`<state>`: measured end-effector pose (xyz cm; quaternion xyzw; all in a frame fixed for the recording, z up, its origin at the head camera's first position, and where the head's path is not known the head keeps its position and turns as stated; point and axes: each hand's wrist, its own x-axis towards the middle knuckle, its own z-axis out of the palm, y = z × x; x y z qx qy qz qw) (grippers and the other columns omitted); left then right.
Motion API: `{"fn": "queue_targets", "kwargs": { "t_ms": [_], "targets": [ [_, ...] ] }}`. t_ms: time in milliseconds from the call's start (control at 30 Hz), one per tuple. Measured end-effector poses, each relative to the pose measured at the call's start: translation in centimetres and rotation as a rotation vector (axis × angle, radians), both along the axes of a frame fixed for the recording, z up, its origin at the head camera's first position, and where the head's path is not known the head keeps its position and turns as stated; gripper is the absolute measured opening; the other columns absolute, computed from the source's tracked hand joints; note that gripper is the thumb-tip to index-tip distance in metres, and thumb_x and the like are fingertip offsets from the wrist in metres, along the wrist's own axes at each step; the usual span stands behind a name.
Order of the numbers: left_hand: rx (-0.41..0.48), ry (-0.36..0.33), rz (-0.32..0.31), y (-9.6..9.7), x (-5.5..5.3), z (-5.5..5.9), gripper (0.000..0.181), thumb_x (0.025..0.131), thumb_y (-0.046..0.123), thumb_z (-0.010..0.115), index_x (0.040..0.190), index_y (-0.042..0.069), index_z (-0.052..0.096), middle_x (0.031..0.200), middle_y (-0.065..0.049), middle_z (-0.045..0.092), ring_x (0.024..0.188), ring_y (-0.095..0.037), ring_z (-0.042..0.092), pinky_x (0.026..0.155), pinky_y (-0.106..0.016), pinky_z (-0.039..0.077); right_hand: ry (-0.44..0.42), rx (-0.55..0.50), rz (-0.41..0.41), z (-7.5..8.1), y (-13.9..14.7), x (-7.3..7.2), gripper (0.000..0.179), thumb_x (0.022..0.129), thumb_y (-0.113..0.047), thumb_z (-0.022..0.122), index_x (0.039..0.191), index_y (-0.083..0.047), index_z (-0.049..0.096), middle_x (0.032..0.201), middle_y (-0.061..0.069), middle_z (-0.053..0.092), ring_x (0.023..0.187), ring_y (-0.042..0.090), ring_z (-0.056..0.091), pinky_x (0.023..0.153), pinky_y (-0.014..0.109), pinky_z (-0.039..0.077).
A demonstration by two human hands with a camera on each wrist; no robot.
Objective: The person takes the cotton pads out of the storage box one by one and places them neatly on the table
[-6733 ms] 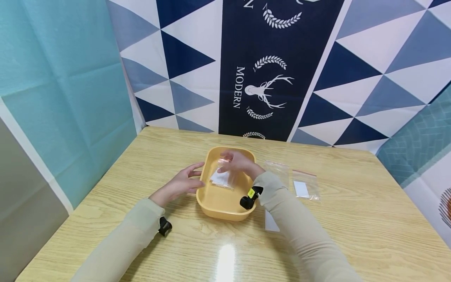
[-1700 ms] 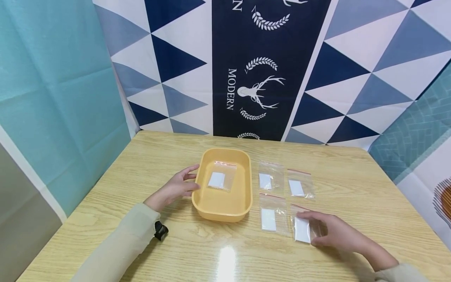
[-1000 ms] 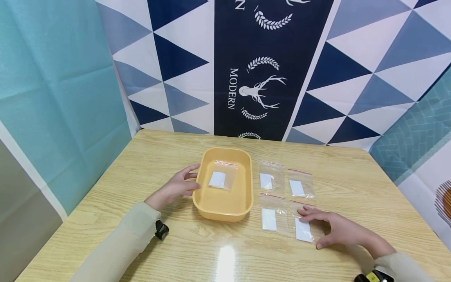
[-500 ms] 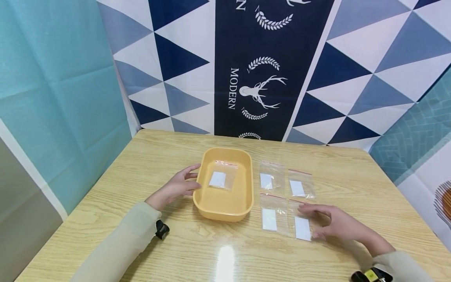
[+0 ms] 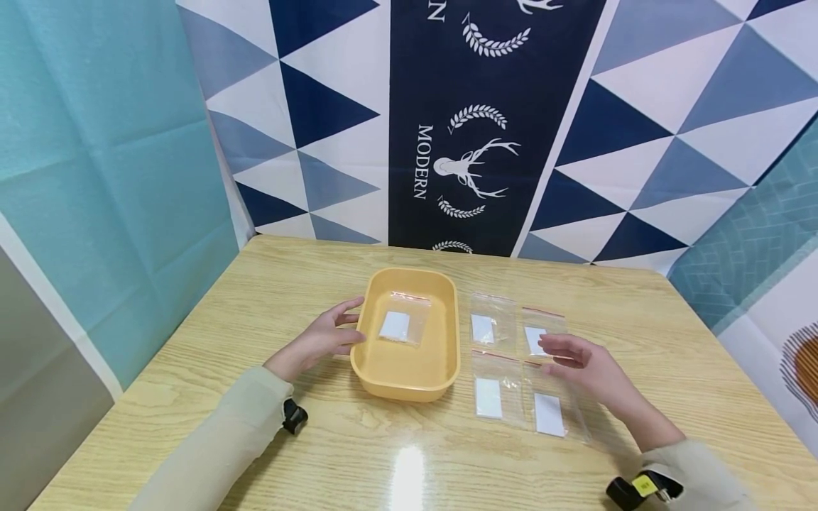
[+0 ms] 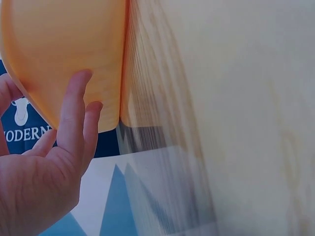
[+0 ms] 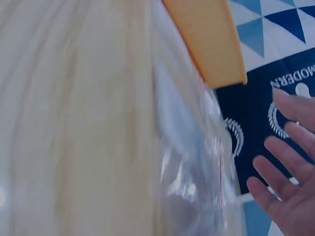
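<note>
My left hand (image 5: 322,339) rests at the left side of a yellow plastic basin (image 5: 402,392). In the left wrist view its extended fingers (image 6: 74,108) lie against the basin's outer wall. Inside the basin lies a clear zip bag (image 5: 415,323) holding a white card. My right hand (image 5: 591,369) hovers with spread fingers and nothing in them, over the gap between the far-right zip bag (image 5: 556,323) and the near-right zip bag (image 5: 549,415). It partly covers both. In the right wrist view the fingers (image 7: 283,162) are extended beside the blurred bags.
Two more zip bags with white cards lie between the basin and the right-hand pair, one far (image 5: 482,328) and one near (image 5: 488,397). All rest on a wooden table (image 5: 307,454). A patterned cloth (image 5: 345,106) hangs behind the table's far edge.
The right hand, earlier in the basin at the bag, then went to the near-right bag. Since then it has left that bag and moved away from me. The left hand stays at the basin.
</note>
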<state>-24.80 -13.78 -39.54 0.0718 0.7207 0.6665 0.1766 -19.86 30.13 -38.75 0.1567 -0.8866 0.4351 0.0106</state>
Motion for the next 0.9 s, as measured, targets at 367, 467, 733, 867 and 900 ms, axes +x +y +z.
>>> {"fn": "queue_targets", "kwargs": {
  "t_ms": [367, 467, 733, 867, 900],
  "targets": [
    [-0.003, -0.01, 0.015, 0.0, 0.1, -0.3, 0.076, 0.082, 0.0, 0.063, 0.147, 0.016, 0.027, 0.138, -0.023, 0.036, 0.108, -0.035, 0.055, 0.081, -0.04, 0.053, -0.036, -0.111, -0.132, 1.2, -3.2, -1.2, 0.054, 0.086, -0.03, 0.067, 0.132, -0.006, 0.05, 0.124, 0.021, 0.055, 0.108, 0.027, 0.056, 0.078, 0.016, 0.049],
    [-0.006, -0.02, 0.025, 0.1, 0.0, -0.3, 0.076, 0.082, -0.001, 0.064, 0.147, 0.018, 0.029, 0.138, -0.021, 0.037, 0.107, -0.033, 0.056, 0.081, -0.04, 0.053, -0.025, -0.142, -0.133, 1.4, -4.0, -1.6, 0.054, 0.085, -0.029, 0.068, 0.13, -0.005, 0.051, 0.121, 0.017, 0.057, 0.105, 0.018, 0.057, 0.079, 0.015, 0.048],
    [-0.003, -0.012, 0.026, 0.0, -0.3, -0.3, 0.077, 0.081, -0.001, 0.064, 0.147, 0.019, 0.029, 0.137, -0.019, 0.038, 0.106, -0.032, 0.057, 0.08, -0.04, 0.053, -0.023, -0.213, -0.101, 2.1, -6.5, -2.8, 0.052, 0.085, -0.026, 0.069, 0.129, -0.003, 0.052, 0.123, 0.02, 0.056, 0.109, 0.026, 0.055, 0.082, 0.015, 0.047],
    [0.012, -0.006, 0.005, -0.1, -0.3, -0.2, 0.077, 0.082, -0.001, 0.063, 0.147, 0.018, 0.027, 0.138, -0.02, 0.036, 0.108, -0.035, 0.055, 0.081, -0.04, 0.053, -0.024, -0.266, -0.072, 2.5, -7.9, -3.6, 0.051, 0.085, -0.023, 0.07, 0.128, -0.002, 0.052, 0.122, 0.019, 0.056, 0.111, 0.031, 0.053, 0.083, 0.017, 0.048],
    [0.014, -0.003, -0.001, -0.1, -0.3, -0.2, 0.077, 0.082, -0.001, 0.063, 0.148, 0.017, 0.026, 0.138, -0.021, 0.036, 0.108, -0.035, 0.055, 0.081, -0.04, 0.053, -0.023, -0.276, -0.063, 2.6, -8.2, -3.8, 0.051, 0.085, -0.022, 0.07, 0.128, -0.001, 0.052, 0.122, 0.019, 0.056, 0.111, 0.031, 0.053, 0.083, 0.018, 0.048]
  ]
}}
